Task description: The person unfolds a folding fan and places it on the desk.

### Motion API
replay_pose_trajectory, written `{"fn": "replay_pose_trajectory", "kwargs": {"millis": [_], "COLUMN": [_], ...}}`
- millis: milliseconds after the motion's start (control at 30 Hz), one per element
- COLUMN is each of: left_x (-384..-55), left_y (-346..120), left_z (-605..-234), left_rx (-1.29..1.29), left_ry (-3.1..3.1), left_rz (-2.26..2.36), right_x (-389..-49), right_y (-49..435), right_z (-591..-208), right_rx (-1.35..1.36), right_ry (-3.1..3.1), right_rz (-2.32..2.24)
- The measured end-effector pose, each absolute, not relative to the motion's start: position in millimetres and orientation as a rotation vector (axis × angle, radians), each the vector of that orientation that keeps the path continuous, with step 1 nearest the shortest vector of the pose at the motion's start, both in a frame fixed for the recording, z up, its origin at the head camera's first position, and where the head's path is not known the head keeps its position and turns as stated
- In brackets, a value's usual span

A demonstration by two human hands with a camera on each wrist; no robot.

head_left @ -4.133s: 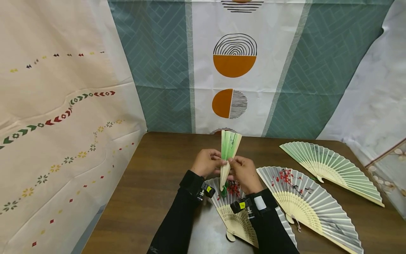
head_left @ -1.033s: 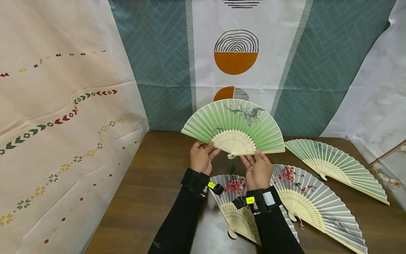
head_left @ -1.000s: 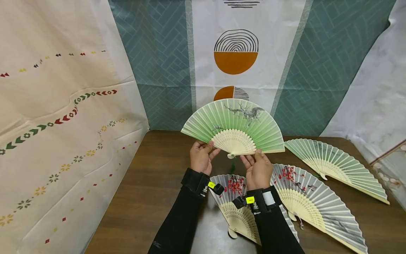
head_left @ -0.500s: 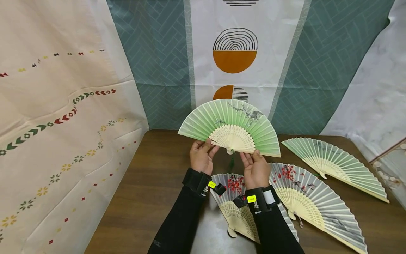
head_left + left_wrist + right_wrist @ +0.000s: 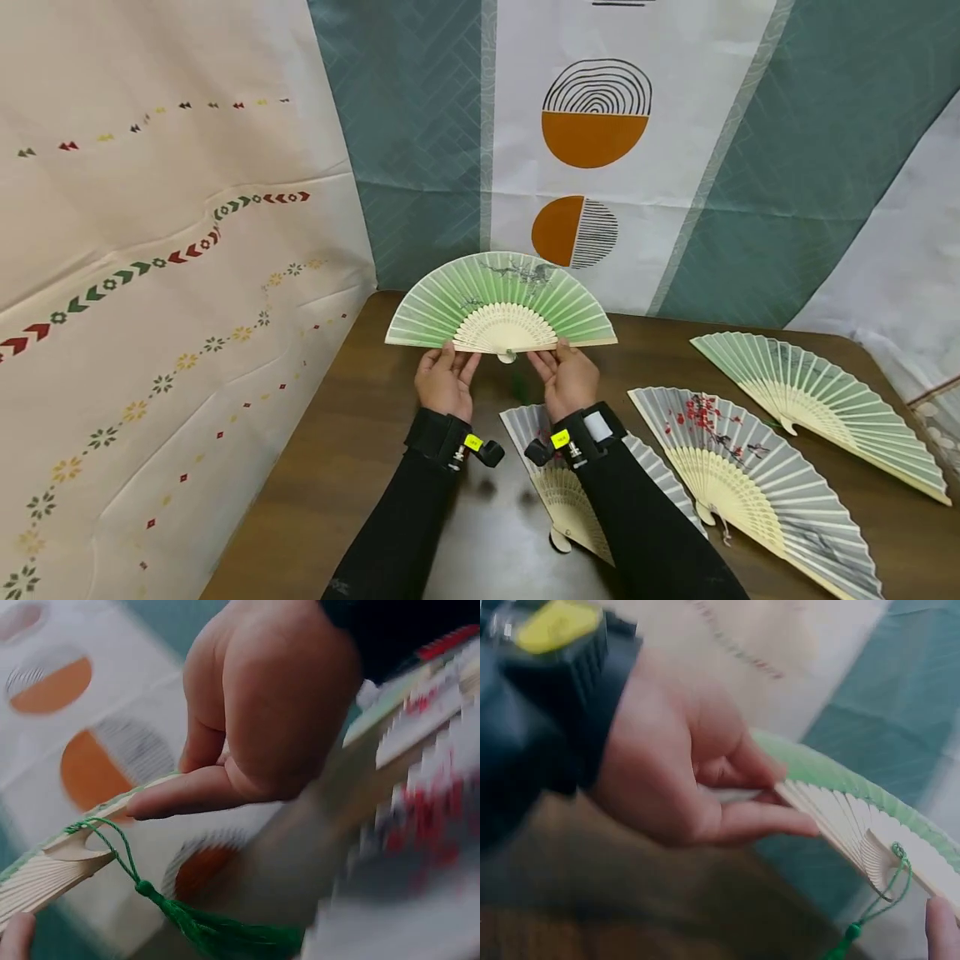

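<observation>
A light green folding fan [image 5: 502, 292] with a dark branch print and pale ribs is spread wide above the table, its arc upward. My left hand [image 5: 442, 385] pinches its lower edge left of the pivot, thumb in front. At the right of the pivot my right hand [image 5: 568, 383] pinches the same edge. The left wrist view shows the right hand large, and a green tassel [image 5: 225, 926] hanging from the pivot. In the right wrist view the left hand [image 5: 667, 765] grips the end rib, and a right fingertip [image 5: 941, 926] shows at the edge.
On the brown table [image 5: 322, 467] to the right lie three spread fans: a pale green fan [image 5: 832, 404], a grey fan [image 5: 780, 475] with red blossoms, and another grey fan [image 5: 562, 492] partly under the right forearm. Patterned cloths hang behind and at the left.
About four seconds ago the green fan was folded nearly closed between the hands; it was spread by one second ago. Since half a second ago, hands and fan have shifted left, and the head view has turned.
</observation>
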State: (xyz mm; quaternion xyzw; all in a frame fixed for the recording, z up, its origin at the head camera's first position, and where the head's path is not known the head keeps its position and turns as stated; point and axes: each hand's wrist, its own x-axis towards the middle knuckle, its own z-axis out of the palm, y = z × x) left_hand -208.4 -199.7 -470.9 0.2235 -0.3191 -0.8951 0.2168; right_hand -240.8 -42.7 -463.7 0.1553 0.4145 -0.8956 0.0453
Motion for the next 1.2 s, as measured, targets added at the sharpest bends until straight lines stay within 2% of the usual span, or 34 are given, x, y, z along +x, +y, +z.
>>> {"fn": "replay_pose_trajectory", "kwargs": {"millis": [200, 467, 700, 1200], "left_x": [-179, -155, -156, -143], "left_y": [-257, -295, -311, -313], "left_z": [-485, -497, -496, -489], "left_rx": [0.735, 0.892, 0.891, 0.847], "left_ry": [-1.012, -1.239, -1.221, -1.231], "left_rz": [-2.381, -2.427, -2.545, -2.693], "right_x": [-246, -259, -271, -278], "right_y": [-88, -105, -111, -99], "right_z": [-474, -491, -490, -491], "right_rx": [0.452, 0.494, 0.460, 0.445], "right_ry": [1.278, 1.384, 1.358, 1.353], "right_rz": [-2.545, -2.357, -2.279, -2.242]}}
